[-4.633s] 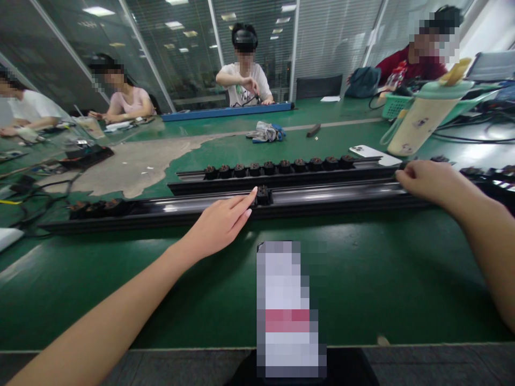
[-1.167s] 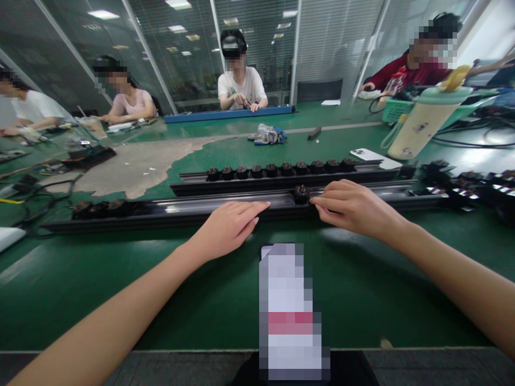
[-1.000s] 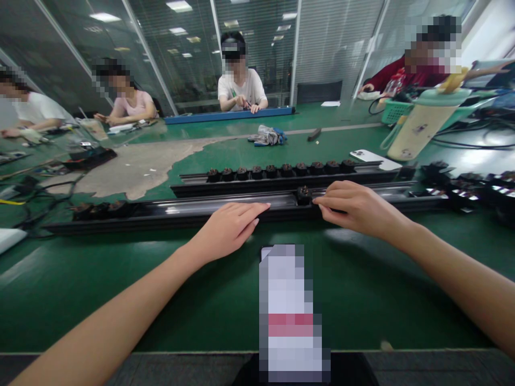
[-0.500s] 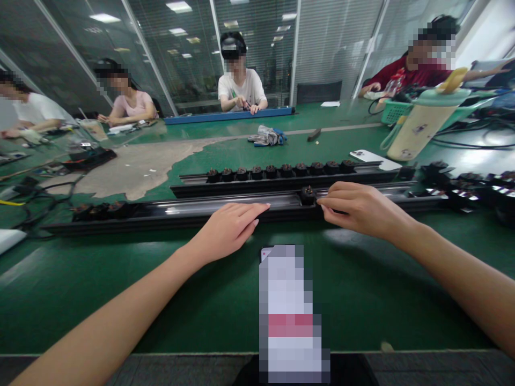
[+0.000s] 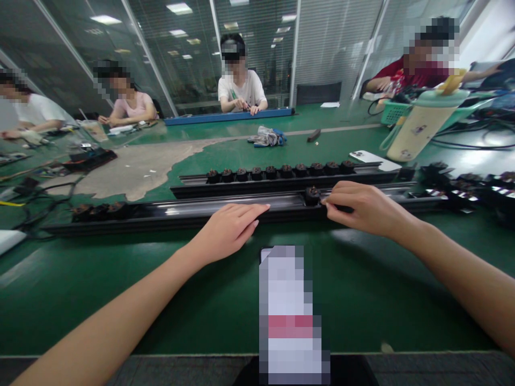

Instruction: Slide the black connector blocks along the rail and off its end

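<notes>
A long black rail (image 5: 181, 210) lies across the green table in front of me. My left hand (image 5: 225, 229) rests flat on it, fingers stretched out and together, holding nothing. A small black round-topped module (image 5: 311, 194) sits in the rail's channel. My right hand (image 5: 362, 208) is curled, its fingertips pinched against the module's right side. A few more modules (image 5: 98, 210) sit at the rail's left end. Behind it lies a second black rail (image 5: 281, 185) carrying a row of several modules (image 5: 281, 171).
A blurred-out phone (image 5: 292, 311) lies at the near table edge. To the right are a white phone (image 5: 368, 157), a tall drink cup (image 5: 422, 120), cables and loose modules (image 5: 462, 187). Gloves (image 5: 267, 135) lie mid-table. Several people sit around the far sides.
My right hand came in from the far right to the module and has been drawing it slowly rightward along the rail. My left hand went from pointing at the module to lying flat.
</notes>
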Demonstrator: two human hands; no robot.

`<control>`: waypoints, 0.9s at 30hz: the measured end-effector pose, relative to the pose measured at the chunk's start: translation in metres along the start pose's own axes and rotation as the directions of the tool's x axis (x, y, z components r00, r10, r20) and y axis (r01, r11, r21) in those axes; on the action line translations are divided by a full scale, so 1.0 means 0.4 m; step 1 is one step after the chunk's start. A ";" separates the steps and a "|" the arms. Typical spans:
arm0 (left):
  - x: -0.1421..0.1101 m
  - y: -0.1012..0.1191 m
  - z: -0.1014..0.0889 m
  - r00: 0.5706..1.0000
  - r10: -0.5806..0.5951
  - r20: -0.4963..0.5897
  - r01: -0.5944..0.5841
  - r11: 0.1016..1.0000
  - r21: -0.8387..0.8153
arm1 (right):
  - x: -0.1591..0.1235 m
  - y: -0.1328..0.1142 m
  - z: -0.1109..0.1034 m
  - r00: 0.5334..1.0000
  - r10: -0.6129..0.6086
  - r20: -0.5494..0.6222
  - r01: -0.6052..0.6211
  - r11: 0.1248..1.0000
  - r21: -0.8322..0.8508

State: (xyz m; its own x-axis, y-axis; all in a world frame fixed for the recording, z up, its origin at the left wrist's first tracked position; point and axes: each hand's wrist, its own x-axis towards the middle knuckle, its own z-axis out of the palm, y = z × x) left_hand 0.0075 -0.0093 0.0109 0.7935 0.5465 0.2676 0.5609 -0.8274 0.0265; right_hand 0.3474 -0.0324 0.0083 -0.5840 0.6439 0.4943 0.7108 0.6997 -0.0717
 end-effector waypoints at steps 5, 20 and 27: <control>-0.001 -0.001 0.001 1.000 0.007 -0.002 -0.007 1.000 0.002 | 0.000 0.001 -0.003 1.000 0.024 -0.010 -0.024 1.000 0.006; 0.001 -0.001 0.000 1.000 0.006 -0.003 -0.006 1.000 -0.004 | -0.021 0.027 -0.019 0.997 0.075 -0.005 -0.074 0.989 0.126; 0.001 0.001 -0.002 1.000 0.007 0.003 -0.007 1.000 0.004 | -0.015 0.022 -0.003 0.998 -0.026 -0.054 0.028 0.999 0.035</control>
State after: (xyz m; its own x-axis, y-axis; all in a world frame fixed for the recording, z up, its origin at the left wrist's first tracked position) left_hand 0.0078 -0.0094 0.0117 0.7981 0.5410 0.2651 0.5563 -0.8308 0.0206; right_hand 0.3578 -0.0305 0.0057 -0.5807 0.6078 0.5416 0.6798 0.7280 -0.0881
